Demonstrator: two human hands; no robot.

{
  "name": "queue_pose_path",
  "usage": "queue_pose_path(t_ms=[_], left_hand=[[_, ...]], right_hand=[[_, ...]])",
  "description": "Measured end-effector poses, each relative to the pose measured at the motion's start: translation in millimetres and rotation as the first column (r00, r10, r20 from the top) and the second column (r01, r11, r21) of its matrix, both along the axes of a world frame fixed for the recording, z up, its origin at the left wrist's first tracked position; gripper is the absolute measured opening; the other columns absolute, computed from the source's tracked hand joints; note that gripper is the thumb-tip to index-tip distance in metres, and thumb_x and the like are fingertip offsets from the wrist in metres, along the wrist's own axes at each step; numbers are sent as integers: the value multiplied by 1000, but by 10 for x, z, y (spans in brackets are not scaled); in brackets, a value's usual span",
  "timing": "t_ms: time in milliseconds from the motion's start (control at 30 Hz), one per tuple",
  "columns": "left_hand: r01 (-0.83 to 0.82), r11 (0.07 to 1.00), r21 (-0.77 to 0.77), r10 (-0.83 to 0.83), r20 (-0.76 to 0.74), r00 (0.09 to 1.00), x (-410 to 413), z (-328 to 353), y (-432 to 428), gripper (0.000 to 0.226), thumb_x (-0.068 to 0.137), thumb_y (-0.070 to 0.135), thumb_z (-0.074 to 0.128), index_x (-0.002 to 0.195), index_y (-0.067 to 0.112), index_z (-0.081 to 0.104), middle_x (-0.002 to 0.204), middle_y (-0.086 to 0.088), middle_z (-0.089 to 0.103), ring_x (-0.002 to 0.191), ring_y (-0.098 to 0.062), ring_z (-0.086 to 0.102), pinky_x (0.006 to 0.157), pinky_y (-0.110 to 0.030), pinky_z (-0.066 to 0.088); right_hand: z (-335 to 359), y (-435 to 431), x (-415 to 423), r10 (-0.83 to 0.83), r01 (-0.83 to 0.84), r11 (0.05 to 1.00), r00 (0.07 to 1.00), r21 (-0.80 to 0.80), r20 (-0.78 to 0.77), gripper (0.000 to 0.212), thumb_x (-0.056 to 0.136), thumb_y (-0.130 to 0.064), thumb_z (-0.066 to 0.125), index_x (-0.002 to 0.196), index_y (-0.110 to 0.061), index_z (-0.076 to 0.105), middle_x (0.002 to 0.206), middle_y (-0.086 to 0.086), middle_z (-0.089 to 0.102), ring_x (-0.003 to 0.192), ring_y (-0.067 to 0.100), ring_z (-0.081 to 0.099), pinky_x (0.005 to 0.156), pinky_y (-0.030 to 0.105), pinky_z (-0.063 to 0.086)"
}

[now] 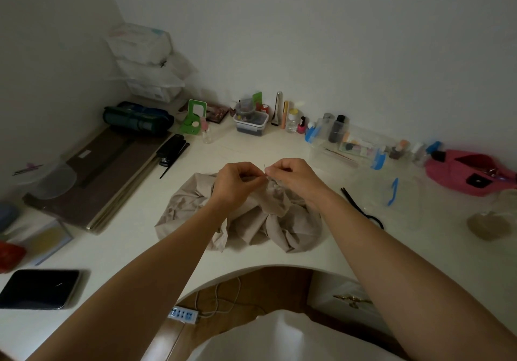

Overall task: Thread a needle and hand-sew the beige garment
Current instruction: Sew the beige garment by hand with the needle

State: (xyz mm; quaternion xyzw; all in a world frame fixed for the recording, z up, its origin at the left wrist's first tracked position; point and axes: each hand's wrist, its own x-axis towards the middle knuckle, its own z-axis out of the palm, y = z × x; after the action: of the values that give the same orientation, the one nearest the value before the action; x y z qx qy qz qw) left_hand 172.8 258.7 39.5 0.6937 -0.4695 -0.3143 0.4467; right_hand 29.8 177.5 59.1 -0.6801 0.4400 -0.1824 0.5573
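Head view, hands (237,183) (292,177) pinching needle (265,168) and beige garment (279,229)

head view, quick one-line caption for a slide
Left hand and right hand meet above the crumpled beige garment, the right pinching a thin needle.

Readable text: none; every print is too blurred or too small.
White packs (140,43): stacked far to the left of and beyond the left hand (237,184); faint pink and blue printing, illegible.
Dark board (117,164): left of the left hand; small pale label on top, illegible.
Clear box (352,145): just beyond the right hand (293,177); coloured labels inside, illegible.
Small bottles (301,125): beyond both hands, by the wall; markings illegible.
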Motion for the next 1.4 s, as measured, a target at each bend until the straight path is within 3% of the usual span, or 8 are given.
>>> queue_pose_path(t_ms=[267, 367, 500, 700, 900, 967, 1067, 1400], left_hand=[[61, 998, 18, -62, 48, 997, -1, 17, -6, 14, 82, 14, 74, 75, 26, 70, 74, 13, 69, 70, 4, 63, 67, -13, 47], [49, 998, 29, -52, 78, 996, 35, 4, 3, 16, 80, 15, 75, 73, 28, 70, 74, 12, 70, 74, -3, 64, 72, -21, 52], [28, 999, 32, -31, 93, 995, 72, 0, 8, 15, 80, 15, 75, 73, 27, 70, 73, 12, 69, 73, -3, 63, 73, -23, 52], [25, 998, 66, -32, 115, 993, 42, 24, -16, 15, 79, 18, 76, 72, 30, 69, 73, 13, 69, 75, -2, 64, 72, -23, 53], [5, 998, 60, -13, 131, 991, 60, 39, -6, 12, 79, 12, 75, 74, 23, 71, 74, 7, 70, 71, -4, 63, 70, -20, 52], [-14, 998, 65, 5, 124, 992, 73, 34, 2, 11, 79, 11, 75, 75, 21, 71, 73, 7, 69, 71, -5, 62, 71, -21, 52], [-40, 997, 70, 31, 132, 991, 86, 24, 8, 9, 79, 12, 74, 77, 19, 72, 75, 7, 69, 74, -7, 64, 76, -26, 54], [-91, 993, 70, 79, 164, 983, 67, 11, -17, 7, 80, 14, 74, 77, 20, 72, 75, 7, 69, 72, -4, 62, 70, -19, 51]], right_hand=[[-46, -60, 55, -137, 136, 990, 989, 20, 61, 15, 101, -24, 50, 106, -14, 60, 106, 2, 64, 97, 14, 59, 80, 25, 47], [-40, -184, -4, -469, 411, 881, 822, 235, 323, 10, 103, -17, 42, 104, -16, 52, 99, 5, 70, 92, 18, 67, 87, 32, 50], [-39, -291, -106, -632, 555, 775, 671, 303, 388, 8, 102, -13, 42, 107, -14, 48, 71, 2, 49, 57, 10, 46, 60, 24, 50], [65, -85, -66, -163, 165, 985, 985, 40, -47, 8, 91, -22, 61, 91, -18, 67, 82, -8, 56, 73, 6, 49, 69, 24, 41], [6, -61, -80, 136, -128, 990, 966, 51, -220, 6, 83, -23, 74, 78, -20, 76, 103, -6, 68, 95, 12, 60, 93, 35, 48], [21, -71, -107, 115, -113, 993, 970, 21, -215, 14, 86, -21, 69, 78, -13, 75, 84, -9, 67, 82, 9, 59, 84, 29, 47], [58, -85, -159, -36, 46, 996, 991, 77, -126, 25, 92, -21, 57, 68, -13, 57, 53, -9, 47, 52, 8, 36, 53, 21, 33], [-94, -251, -276, -570, 540, 808, 818, 237, 81, 35, 90, -20, 64, 63, -16, 43, 56, 0, 35, 49, 12, 28, 48, 25, 28]])
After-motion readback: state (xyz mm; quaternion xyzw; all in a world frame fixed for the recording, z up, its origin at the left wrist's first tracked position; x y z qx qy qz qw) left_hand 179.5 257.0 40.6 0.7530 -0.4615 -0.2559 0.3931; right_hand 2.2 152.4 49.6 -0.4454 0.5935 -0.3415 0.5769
